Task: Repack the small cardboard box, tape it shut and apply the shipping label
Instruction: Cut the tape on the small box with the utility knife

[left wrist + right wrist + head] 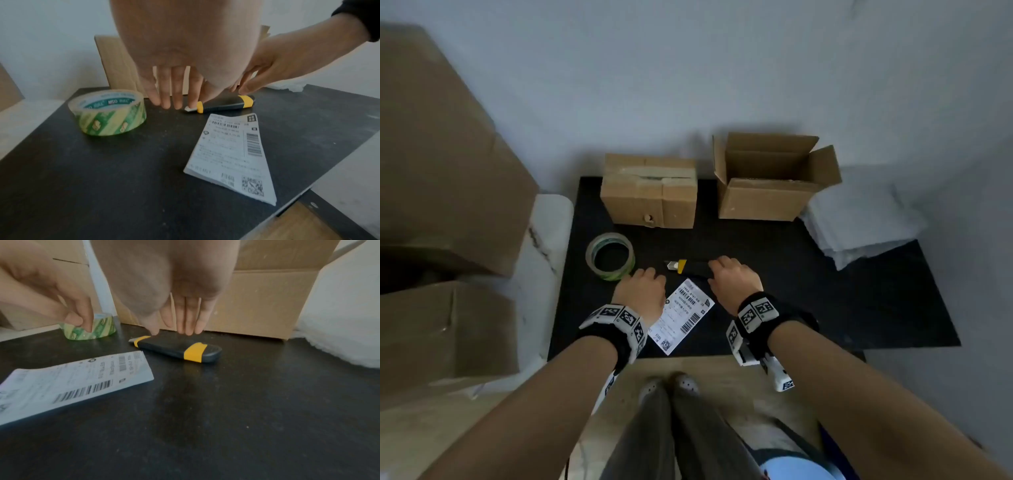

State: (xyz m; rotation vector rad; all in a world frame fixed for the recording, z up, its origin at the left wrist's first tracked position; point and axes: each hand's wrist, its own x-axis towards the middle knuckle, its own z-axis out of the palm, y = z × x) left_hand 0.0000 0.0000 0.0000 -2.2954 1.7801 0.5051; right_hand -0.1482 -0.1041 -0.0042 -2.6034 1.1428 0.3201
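Note:
A taped small cardboard box (650,192) stands at the back of the black table (825,301), and an open box (770,181) stands to its right. A green-striped tape roll (610,256) (108,112) lies front left. A black and yellow utility knife (688,266) (179,349) lies in the middle, with the white shipping label (680,315) (232,155) nearer me. My left hand (642,291) (172,91) hovers open between roll and label. My right hand (732,277) (180,318) hangs open just above the knife, fingers straight, holding nothing.
White padding sheets (866,222) lie at the table's right. Large cardboard boxes (441,171) stand on the floor at the left, beside a white marbled surface (544,246). My legs and shoes (671,387) are below the table's front edge.

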